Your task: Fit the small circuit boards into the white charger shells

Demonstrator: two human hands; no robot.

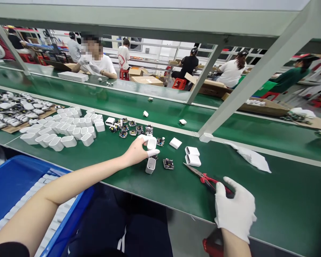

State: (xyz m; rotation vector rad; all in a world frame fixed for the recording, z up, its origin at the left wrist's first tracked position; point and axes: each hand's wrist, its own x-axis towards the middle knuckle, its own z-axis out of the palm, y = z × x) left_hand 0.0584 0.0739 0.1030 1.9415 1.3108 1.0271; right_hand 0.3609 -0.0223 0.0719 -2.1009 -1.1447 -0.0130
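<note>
My left hand, with white covers on its fingertips, pinches a white plastic casing between thumb and fingers. Below it, another hollow white casing stands on the green bench, mouth up. A small circuit board lies just right of that one. My right hand, in a white glove, is over the handles of red-handled long-nose pliers. Its thumb and forefinger are spread apart around the handle ends; the other fingers are hidden. The pliers' jaws point left toward two white casings lying on their sides.
Many white casings stand at left, beside a heap of white parts. Several circuit boards lie mid-bench. A white bag lies right. A blue bin is at lower left. A slanted metal post rises ahead; co-workers sit beyond.
</note>
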